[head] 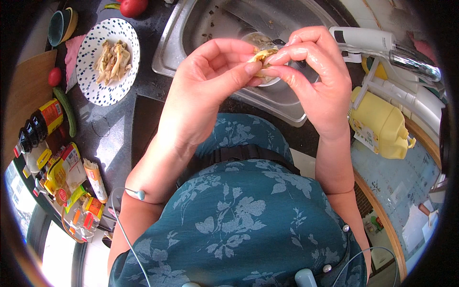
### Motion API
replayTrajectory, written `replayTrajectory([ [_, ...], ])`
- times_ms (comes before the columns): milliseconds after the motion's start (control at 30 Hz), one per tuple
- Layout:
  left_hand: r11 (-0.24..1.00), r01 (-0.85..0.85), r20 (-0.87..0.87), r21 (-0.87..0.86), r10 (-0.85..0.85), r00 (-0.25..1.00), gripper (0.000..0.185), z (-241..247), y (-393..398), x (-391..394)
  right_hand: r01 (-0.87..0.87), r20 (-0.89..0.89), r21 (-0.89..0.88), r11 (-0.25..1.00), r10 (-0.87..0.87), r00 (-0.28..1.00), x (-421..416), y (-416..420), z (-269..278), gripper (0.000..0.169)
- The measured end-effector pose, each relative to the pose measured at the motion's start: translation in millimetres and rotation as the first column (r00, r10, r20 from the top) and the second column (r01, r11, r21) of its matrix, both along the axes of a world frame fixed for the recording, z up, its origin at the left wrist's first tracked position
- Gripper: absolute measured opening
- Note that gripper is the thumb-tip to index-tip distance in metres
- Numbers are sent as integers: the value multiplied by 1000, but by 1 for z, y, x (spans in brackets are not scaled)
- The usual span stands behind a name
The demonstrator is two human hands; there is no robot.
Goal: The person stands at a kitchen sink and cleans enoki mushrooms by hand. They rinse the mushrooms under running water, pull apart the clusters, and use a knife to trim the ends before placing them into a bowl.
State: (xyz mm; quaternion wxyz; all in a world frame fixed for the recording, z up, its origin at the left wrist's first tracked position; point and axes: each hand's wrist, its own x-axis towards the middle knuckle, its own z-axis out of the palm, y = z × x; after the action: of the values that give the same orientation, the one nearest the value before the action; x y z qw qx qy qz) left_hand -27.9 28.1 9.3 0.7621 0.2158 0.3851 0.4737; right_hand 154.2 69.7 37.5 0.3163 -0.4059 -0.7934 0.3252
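My left hand [211, 75] and my right hand [319, 68] meet over the sink, pinching a soft yellowish piece of food [264, 55] between thumbs and fingers. Wet skin glistens on the right fingers, and what looks like a thin stream of water runs towards them from the chrome tap [412, 64]. Under the hands, partly hidden, a light bowl [269, 84] in the stainless-steel sink [229, 21] holds more pale pieces. To the left, an oval white plate with dark blue squares [88, 77] carries a heap of similar pale strips [113, 64].
Tomatoes [133, 7], a cucumber [66, 111], a dark sauce bottle [37, 125] and several seasoning packets [68, 165] line the left counter. Nested bowls [61, 27] stand at the far left. On the right is a yellow jug [380, 123] beside a blue-topped surface [391, 179].
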Motion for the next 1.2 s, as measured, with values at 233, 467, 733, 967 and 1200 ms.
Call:
replayTrajectory([
  [233,998,-22,69,-54,26,997,27,1,0,-1,-148,-641,-521,841,-271,718,8,-2,-23,16],
  [467,997,-55,95,-47,59,994,31,5,1,1,-11,-318,-930,368,-788,527,46,2,-77,24],
  [733,997,-39,74,-70,44,996,25,0,2,0,2,-326,-905,426,-695,641,18,2,-52,26],
  [967,976,-208,63,-63,211,975,18,-7,3,10,48,-353,-723,689,-429,831,-16,-18,-16,17],
  [1200,957,-279,-90,77,286,954,12,-10,-1,19,43,-364,-759,650,-478,800,-18,-23,-17,16],
])
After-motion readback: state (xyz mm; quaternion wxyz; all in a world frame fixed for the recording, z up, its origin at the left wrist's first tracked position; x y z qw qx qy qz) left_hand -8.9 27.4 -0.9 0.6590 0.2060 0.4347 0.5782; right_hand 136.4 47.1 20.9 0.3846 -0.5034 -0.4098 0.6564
